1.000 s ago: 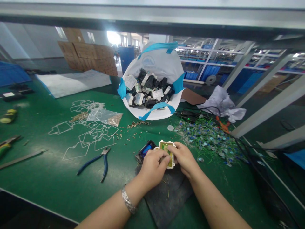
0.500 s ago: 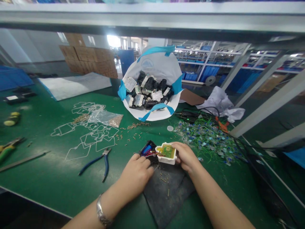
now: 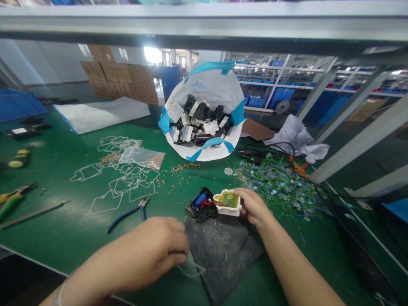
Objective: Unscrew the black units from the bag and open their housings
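The right hand pinches the opened white housing over the worktop, wires still linking the black housing, while the left hand pinches a blurred clear loop, already free of both.

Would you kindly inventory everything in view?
Casing: one, white, centre
Housing: one, black, centre
Loop: one, translucent, front
Cloth: one, grey, front
Table: one, green, foreground
Sack: one, white-blue, back
Devices: many, black-white, in sack
Screws: many, brass, centre
Pouch: one, clear, left
Frames: several, whitish, left
Cutters: one, blue, left
Pliers: one, green-yellow, left
File: one, grey, left
Tool: one, yellow-black, left
Wires: many, green, right
Wrapping: some, white, right
Cartons: several, brown, background
Left hand: one, front
Right hand: one, centre
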